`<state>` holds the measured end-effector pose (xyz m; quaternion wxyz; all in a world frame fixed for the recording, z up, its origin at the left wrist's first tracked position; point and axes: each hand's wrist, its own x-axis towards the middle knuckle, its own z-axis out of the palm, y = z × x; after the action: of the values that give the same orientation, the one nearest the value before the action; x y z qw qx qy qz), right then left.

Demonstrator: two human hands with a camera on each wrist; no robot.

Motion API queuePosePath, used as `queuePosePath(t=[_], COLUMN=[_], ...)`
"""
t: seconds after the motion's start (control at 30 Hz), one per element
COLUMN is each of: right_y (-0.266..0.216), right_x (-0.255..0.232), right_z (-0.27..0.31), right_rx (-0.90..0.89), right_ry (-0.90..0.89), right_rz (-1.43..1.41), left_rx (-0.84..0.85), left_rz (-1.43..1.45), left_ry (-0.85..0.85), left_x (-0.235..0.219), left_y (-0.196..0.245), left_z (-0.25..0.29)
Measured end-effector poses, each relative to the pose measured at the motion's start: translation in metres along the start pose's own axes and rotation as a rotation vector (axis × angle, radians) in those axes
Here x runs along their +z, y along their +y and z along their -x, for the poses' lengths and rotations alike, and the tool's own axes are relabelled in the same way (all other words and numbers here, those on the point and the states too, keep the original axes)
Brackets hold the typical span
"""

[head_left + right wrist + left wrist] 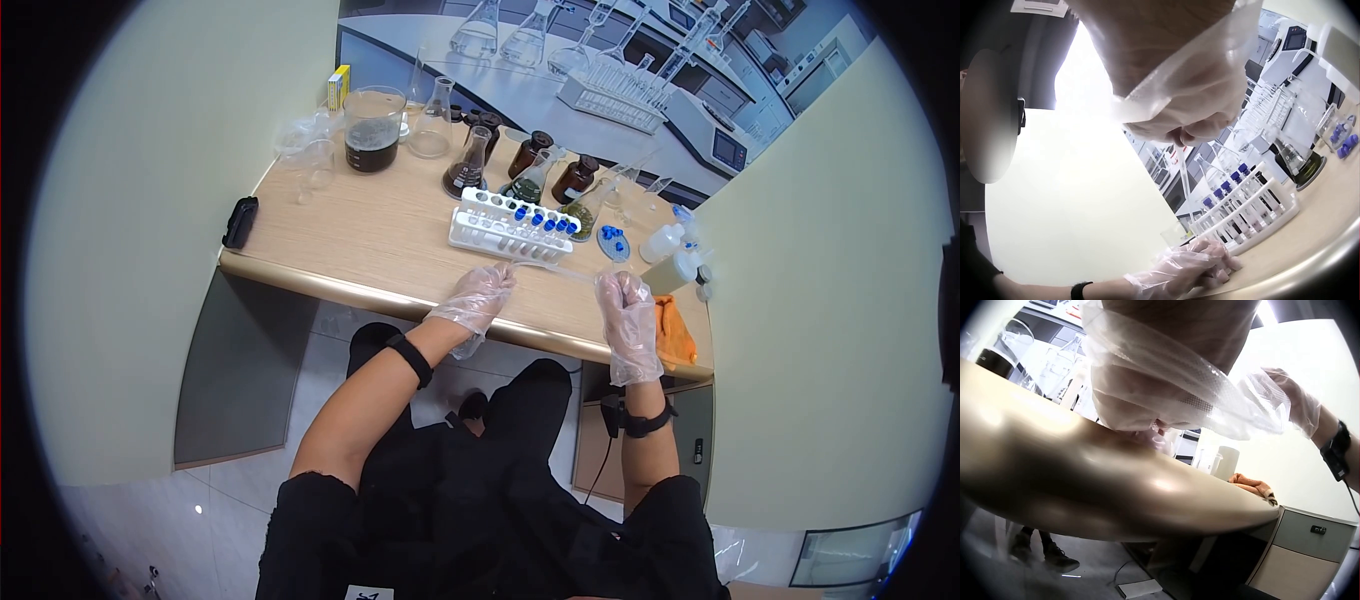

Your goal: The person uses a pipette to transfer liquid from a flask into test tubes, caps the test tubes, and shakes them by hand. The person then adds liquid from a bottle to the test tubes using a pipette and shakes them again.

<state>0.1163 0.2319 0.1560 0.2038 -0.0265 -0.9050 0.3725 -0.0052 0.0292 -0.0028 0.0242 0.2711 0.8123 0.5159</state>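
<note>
Both hands are gloved in clear plastic: the right hand point(630, 315) pinches a slender translucent pipette point(1185, 178), while the left hand point(478, 298) has its fingers curled; whether it grips anything, I cannot tell. They work over the near side of the counter point(365, 228). Just far of the left hand, the nearer of the two, stands the white test tube rack point(497, 243), its long axis running left to right, right end slightly nearer. An orange cloth point(672, 330) lies to the right of the right hand. The pipette spans the gap between the hands, sloping down leftward from the right fingers toward the left ones. Smallest, blue caps point(538, 219) top tubes in the rack's right half.
</note>
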Motion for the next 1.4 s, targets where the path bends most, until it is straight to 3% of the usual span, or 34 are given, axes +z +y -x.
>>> queuePosePath(t=[0.13, 0.8, 0.93, 1.03, 1.1, 1.13, 1.2, 1.3, 1.4], right_y=[-0.006, -0.013, -0.013, -0.006, -0.007, -0.009, -0.012, -0.011, -0.006], right_x=[0.005, 0.001, 0.001, 0.003, 0.007, 0.007, 0.006, 0.01, 0.011], right_z=[0.0, 0.004, 0.005, 0.004, 0.003, 0.003, 0.001, -0.001, -0.004], right_rx=[0.003, -0.144, -0.046, -0.144, -0.305, -0.305, -0.091, -0.178, -0.133], right_ry=[0.057, 0.029, 0.009, 0.057, 0.128, 0.129, 0.092, 0.147, 0.152], right_rz=[-0.111, 0.023, 0.023, 0.153, 0.127, 0.128, 0.058, 0.068, 0.067], left_rx=[-0.002, -0.048, -0.043, -0.038, -0.031, -0.036, -0.041, -0.057, -0.057], left_rz=[0.037, 0.086, 0.069, 0.051, 0.051, 0.082, 0.112, 0.077, 0.035], left_ry=[-0.006, -0.051, -0.045, -0.04, -0.03, -0.038, -0.044, -0.049, -0.07], left_x=[-0.001, -0.001, -0.006, -0.007, -0.005, -0.003, 0.001, -0.005, -0.007], left_y=[0.001, 0.0, 0.006, 0.007, 0.005, 0.002, -0.003, 0.004, 0.006], left_z=[0.001, 0.0, 0.002, 0.003, 0.003, 0.002, 0.0, 0.002, 0.002])
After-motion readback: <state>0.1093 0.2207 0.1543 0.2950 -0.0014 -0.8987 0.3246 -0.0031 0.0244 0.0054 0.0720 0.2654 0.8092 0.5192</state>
